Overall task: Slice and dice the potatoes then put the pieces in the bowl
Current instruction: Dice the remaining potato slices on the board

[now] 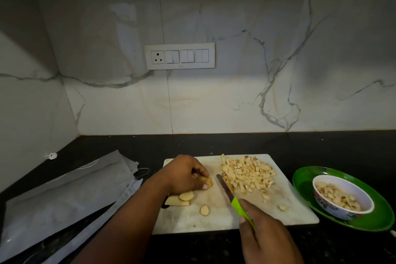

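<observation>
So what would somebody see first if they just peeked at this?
Probably the big heap of diced potato on the far right of the white cutting board. Next, the green-handled knife in the right hand, and the bright green plate under the bowl at right.

Dark desk [235, 143] carries white cutting board [295, 216], green plate [372, 221] at right, grey plastic bags [64, 195] at left.

One view only: head camera, wide-angle. You look forward and down from standing height at cutting board [214, 218] on counter [128, 146] corner. Hands near bottom edge. Wall [214, 17] fills upper half.
</observation>
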`<action>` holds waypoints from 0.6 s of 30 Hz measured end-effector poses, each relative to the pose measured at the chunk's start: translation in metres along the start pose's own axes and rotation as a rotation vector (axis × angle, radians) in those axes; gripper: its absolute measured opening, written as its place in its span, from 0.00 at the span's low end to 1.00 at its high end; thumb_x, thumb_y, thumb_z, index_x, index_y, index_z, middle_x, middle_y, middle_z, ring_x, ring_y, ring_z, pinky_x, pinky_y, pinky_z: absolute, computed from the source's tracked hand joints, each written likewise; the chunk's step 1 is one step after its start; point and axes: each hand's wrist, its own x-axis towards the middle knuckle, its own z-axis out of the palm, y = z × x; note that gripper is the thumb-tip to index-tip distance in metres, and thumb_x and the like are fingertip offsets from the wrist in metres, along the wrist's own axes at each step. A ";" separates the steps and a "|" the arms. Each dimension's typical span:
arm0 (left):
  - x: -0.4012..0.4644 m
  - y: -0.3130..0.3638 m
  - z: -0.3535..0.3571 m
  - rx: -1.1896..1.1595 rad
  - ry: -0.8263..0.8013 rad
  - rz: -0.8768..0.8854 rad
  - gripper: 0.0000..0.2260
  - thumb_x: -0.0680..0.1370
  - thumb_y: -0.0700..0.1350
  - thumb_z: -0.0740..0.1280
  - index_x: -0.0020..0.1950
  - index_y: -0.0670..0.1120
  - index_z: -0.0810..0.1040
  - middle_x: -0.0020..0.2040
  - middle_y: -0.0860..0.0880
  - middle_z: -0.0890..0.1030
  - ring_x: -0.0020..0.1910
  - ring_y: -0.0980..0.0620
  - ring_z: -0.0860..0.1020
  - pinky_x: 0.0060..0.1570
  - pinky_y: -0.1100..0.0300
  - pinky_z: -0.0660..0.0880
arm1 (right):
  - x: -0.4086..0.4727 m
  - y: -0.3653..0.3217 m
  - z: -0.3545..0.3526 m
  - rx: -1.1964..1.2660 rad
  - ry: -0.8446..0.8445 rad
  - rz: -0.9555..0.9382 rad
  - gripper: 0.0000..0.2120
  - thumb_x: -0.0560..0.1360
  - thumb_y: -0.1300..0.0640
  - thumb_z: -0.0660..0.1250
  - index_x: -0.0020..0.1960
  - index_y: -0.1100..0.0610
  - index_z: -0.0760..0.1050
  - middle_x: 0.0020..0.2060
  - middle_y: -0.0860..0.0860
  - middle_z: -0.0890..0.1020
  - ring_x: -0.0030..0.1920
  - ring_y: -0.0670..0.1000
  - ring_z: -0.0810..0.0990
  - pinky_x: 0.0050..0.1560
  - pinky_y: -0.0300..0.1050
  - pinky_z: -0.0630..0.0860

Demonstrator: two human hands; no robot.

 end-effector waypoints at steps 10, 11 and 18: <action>0.002 0.002 0.004 -0.040 0.037 -0.044 0.08 0.71 0.45 0.82 0.48 0.53 0.89 0.43 0.59 0.87 0.43 0.65 0.83 0.46 0.71 0.78 | 0.036 -0.033 0.003 -0.213 -0.075 -0.078 0.23 0.81 0.49 0.56 0.76 0.45 0.66 0.66 0.42 0.77 0.65 0.44 0.75 0.65 0.38 0.71; 0.002 0.001 0.004 -0.046 0.039 -0.050 0.08 0.71 0.45 0.82 0.48 0.53 0.89 0.42 0.59 0.87 0.43 0.64 0.83 0.47 0.70 0.78 | 0.037 -0.033 0.006 -0.221 -0.090 -0.074 0.23 0.81 0.49 0.56 0.76 0.45 0.66 0.66 0.43 0.77 0.65 0.45 0.75 0.65 0.38 0.71; 0.005 0.003 0.007 -0.068 0.058 -0.112 0.07 0.71 0.44 0.82 0.47 0.50 0.90 0.42 0.57 0.87 0.44 0.61 0.83 0.50 0.67 0.78 | 0.013 -0.029 0.011 -0.293 -0.192 0.005 0.26 0.81 0.47 0.55 0.79 0.42 0.56 0.65 0.47 0.78 0.65 0.49 0.75 0.66 0.41 0.70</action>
